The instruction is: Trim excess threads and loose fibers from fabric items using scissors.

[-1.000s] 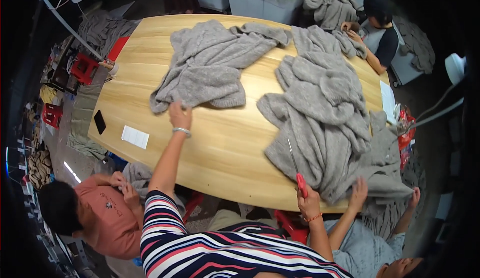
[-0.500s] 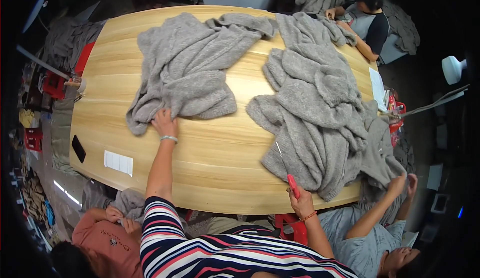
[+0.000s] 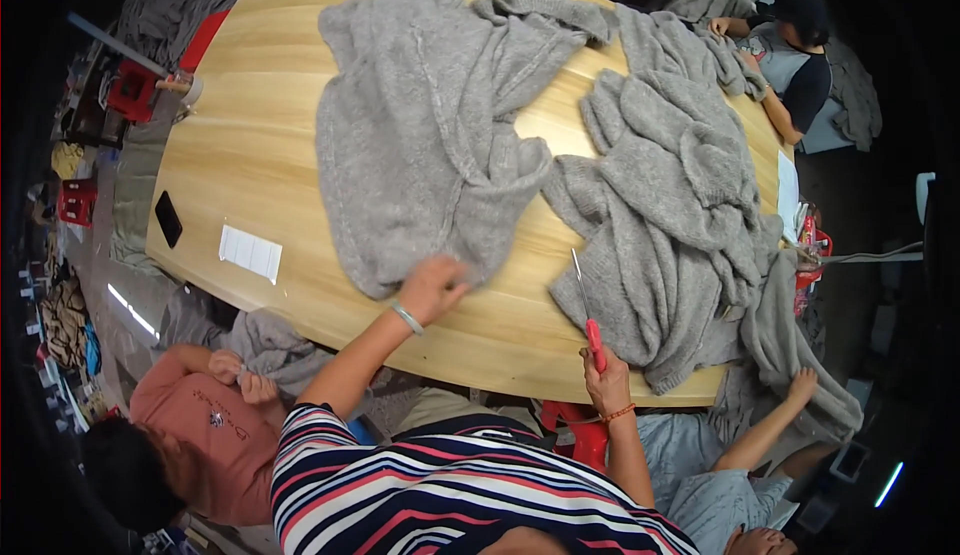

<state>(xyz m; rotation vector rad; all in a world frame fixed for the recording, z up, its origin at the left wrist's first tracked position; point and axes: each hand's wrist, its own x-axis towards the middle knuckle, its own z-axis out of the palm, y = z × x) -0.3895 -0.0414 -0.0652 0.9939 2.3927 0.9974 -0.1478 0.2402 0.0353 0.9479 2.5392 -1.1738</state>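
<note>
Table (image 3: pixel 250 145): wooden, light-toned. Gray floor (image 3: pixel 118 273): left of table. Red stools (image 3: pixel 131 92): left of table. White lamp (image 3: pixel 925 197): right of table.

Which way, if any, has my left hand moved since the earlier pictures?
Yes: against the white paper near the phone, your left hand has moved right and toward you.

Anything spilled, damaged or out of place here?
Nothing looks spilled or damaged. Mildly untidy: the jumbled heap of grey knitted fabric on the pale wooden table, with a grey knitted length hanging past the edge. The slim red-handled metal tool is in the right hand.
</note>
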